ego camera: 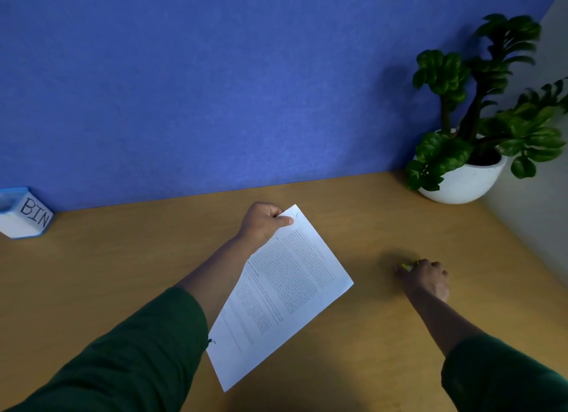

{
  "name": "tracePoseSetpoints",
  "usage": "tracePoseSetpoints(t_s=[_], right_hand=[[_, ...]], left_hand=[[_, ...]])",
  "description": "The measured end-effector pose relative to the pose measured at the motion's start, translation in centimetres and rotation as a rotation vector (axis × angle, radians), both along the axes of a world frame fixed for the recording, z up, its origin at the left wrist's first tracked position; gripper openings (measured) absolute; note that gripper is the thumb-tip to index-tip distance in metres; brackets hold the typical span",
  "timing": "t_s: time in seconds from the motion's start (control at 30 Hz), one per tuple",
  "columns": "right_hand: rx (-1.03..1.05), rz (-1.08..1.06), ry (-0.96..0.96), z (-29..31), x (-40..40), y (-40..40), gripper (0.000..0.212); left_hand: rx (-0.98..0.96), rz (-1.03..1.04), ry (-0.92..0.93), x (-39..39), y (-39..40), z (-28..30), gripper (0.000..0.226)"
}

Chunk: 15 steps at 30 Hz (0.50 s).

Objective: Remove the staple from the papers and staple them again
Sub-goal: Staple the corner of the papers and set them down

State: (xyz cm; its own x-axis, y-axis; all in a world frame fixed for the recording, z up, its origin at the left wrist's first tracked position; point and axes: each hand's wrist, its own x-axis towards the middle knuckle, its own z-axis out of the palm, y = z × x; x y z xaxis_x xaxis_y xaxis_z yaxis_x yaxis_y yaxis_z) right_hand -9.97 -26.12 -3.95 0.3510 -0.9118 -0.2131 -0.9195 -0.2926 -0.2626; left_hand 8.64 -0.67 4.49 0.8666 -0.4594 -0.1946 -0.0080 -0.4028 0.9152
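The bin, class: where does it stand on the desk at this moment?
In the head view the bin stands at the far left edge of the desk, against the blue wall, well left of the left hand holding the papers.

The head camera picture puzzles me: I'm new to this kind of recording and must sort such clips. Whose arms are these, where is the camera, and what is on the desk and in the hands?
There is no machine here. A person wears a wide-angle camera on the head, looking forward and down, so the two arms in green sleeves are that person's own. The left hand pinches the stapled corner of the printed papers; a thin staple shows near the thumb. The right hand curls round a small yellow object on the wooden desk; what it is cannot be told. Also on the desk are a white box marked BIN at far left and a potted plant at far right, before a blue wall.
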Motion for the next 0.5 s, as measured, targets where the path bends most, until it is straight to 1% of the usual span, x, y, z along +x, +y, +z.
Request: tracePoseSetpoints(t_s=[0.07,0.13,0.17,0.23,0.27,0.3,0.37,0.43,0.5], right_hand=[[0.007,-0.013,0.027,0.3,0.1,0.0,0.066],[-0.011,-0.004,-0.003,0.7,0.4,0.5,0.074],[-0.028,0.019,-0.078,0.9,0.7,0.9,0.075],[-0.006,0.086,-0.352,1.2,1.3,2.5,0.067],[0.079,0.109,-0.516,1.5,1.7,3.6,0.061],[0.217,0.108,-0.657,1.4,2.1,4.7,0.057],[0.535,0.081,-0.817,1.2,2.6,6.8,0.053],[0.772,0.101,-0.82,0.5,2.9,7.9,0.049],[0.926,0.19,-0.746,0.2,2.9,8.6,0.04]], left_hand=[[-0.011,0.01,-0.001,0.0,-0.1,0.0,0.026],[-0.029,0.031,-0.018,0.2,-0.2,-0.1,0.031],[-0.036,0.045,-0.029,0.3,-0.3,-0.1,0.034],[-0.063,0.081,-0.031,0.4,-0.5,-0.1,0.032],[-0.086,0.106,-0.023,0.5,-0.5,0.0,0.028],[-0.112,0.136,-0.008,0.5,-0.5,0.1,0.025],[-0.167,0.206,0.033,0.6,-0.5,0.3,0.022],[-0.222,0.265,0.07,0.8,-0.4,0.5,0.023],[-0.273,0.316,0.083,0.8,-0.3,0.7,0.015]])
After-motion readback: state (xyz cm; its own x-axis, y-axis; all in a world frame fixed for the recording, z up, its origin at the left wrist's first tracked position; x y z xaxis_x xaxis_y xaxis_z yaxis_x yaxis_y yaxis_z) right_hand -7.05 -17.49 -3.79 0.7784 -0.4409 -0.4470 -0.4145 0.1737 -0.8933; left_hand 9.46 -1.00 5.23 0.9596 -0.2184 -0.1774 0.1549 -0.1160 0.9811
